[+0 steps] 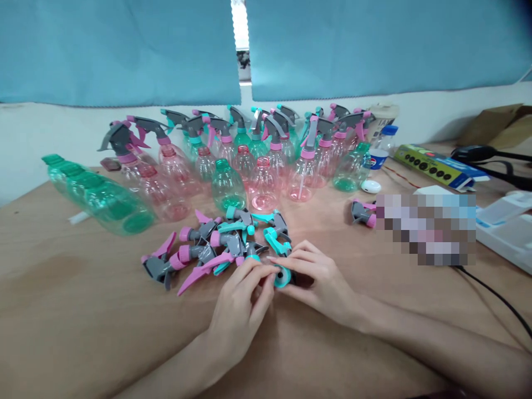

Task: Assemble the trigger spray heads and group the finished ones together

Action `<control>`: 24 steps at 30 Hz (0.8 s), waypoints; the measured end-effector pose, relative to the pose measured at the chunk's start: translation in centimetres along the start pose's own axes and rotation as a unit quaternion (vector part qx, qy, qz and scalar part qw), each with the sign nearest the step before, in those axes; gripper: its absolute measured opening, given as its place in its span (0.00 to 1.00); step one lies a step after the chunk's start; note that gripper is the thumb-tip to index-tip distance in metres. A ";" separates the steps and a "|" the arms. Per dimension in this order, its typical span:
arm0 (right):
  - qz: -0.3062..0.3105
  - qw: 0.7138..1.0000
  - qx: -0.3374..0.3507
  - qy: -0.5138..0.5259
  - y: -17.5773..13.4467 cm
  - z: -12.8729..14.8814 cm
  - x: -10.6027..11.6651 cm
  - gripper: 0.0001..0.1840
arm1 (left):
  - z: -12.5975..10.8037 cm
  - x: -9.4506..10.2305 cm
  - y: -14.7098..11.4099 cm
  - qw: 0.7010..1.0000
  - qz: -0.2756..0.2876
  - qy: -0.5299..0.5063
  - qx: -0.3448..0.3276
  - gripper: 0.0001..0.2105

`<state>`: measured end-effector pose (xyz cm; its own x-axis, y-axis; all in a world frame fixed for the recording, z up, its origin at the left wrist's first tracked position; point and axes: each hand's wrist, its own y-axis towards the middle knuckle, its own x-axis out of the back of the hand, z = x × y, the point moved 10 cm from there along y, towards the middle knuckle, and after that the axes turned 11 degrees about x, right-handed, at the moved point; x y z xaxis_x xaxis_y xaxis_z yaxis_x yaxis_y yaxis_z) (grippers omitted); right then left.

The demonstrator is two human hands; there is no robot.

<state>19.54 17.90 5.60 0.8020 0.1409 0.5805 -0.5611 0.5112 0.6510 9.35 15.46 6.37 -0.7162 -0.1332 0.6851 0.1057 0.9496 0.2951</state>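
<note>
My right hand (320, 277) is closed around a trigger spray head (282, 276) with a turquoise collar, whose open underside faces me. The fingers of my left hand (241, 302) are pinched against the left side of that collar. Much of the spray head's grey body is hidden behind my right hand. Just beyond both hands lies a pile of loose spray heads (203, 254), grey with pink or turquoise parts. Behind the pile stand open bottles, among them a green bottle (228, 188) and a pink bottle (264, 188).
Several bottles with spray heads fitted (274, 144) stand along the wall. Green bottles (100, 194) lie at the left. A loose spray head (361, 213), a white oval case (371, 187), a boxed item (436, 166) and a clear plastic organizer (507, 221) are on the right, beside a blurred-out patch.
</note>
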 end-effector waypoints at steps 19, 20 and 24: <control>0.024 1.000 0.017 0.005 0.2 0.2 -0.4 0.16 | 0.2 -0.4 0.3 0.997 0.011 0.071 0.000 0.06; 0.024 1.000 0.018 0.004 0.1 0.2 -0.4 0.17 | 0.2 -0.4 0.3 0.996 0.008 0.083 -0.003 0.06; 0.012 1.000 0.001 -0.004 0.1 -0.1 -0.1 0.18 | -0.1 -0.6 0.1 0.991 0.000 0.130 -0.039 0.07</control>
<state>19.44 18.04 5.51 0.7866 0.1472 0.5996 -0.5807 0.5061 0.6376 9.85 15.65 6.03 -0.5162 -0.2120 0.8298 0.1662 0.9257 0.3398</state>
